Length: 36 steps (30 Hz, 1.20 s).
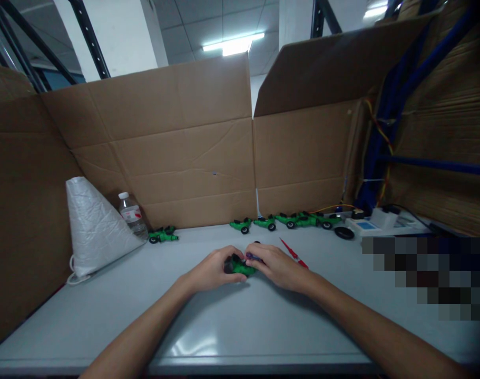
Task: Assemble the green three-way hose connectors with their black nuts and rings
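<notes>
A green toy car [243,268] with dark wheels is held just above the middle of the white table. My left hand [213,269] is closed round its left end, thumb below and fingers over the top. From the right, my right hand [280,265] pinches a small dark purple piece [254,257] against the car's upper side; its exact kind is too small to tell. The fingers partly cover the car. A slim red tool [294,253], perhaps a screwdriver or a pen, lies on the table just beyond my right hand.
Several green toy cars [290,220] line the back edge, with more [163,235] at the left. A white bag [99,231] and a water bottle [132,216] stand back left. Back right are a black ring [344,232] and a power strip [385,222]. Cardboard walls [176,158] enclose the table [208,326].
</notes>
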Available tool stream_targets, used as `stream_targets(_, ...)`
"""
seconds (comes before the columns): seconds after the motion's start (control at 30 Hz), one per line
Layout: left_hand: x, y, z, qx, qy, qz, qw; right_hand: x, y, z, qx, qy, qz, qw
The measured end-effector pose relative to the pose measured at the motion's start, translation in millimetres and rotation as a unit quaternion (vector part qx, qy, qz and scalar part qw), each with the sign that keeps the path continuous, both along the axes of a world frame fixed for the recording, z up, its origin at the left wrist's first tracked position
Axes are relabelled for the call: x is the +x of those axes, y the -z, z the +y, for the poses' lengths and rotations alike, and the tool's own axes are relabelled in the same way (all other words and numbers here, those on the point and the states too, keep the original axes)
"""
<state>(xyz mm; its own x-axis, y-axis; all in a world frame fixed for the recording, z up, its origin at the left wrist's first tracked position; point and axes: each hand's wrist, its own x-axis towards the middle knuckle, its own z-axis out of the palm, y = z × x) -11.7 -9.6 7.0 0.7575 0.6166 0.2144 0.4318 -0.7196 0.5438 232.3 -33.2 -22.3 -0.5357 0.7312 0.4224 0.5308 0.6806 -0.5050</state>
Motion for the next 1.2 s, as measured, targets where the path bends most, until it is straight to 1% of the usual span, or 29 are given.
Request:
stream_targets(0.2,0,0.1,0,0.0,0.002,-0.002,1.0,2,-2.6,-1,0.003,-0.018,-0.003,1.0)
stream_targets(0.33,1,-1.4,-1,-0.005,-0.001,0.0,1.0,4,-5.2,-3,-0.006,-0.037,-0.001,0.999)
stream_targets(0.53,2,-3.1,-2,-0.014,-0.001,0.007,1.0,6,-11.6,-4,-0.015,-0.041,0.001,0.999)
stream_targets(0.67,2,-2.3,-3,-0.019,0.003,0.004,1.0,7,-14.4,-3,-0.022,-0.057,-0.006,0.998)
stream_targets(0.97,1,-0.5,1,-0.059,0.022,-0.015,0.998,9,-13.1,-1,-0.018,-0.071,-0.027,0.997)
stream_targets(1.1,1,1.4,4,-0.083,0.027,-0.016,0.996,7,-14.2,-1,-0.02,-0.066,-0.042,0.997)
stream_targets(1.2,3,2.3,5,-0.082,0.03,-0.024,0.996,5,-13.0,0,-0.02,-0.05,-0.055,0.997)
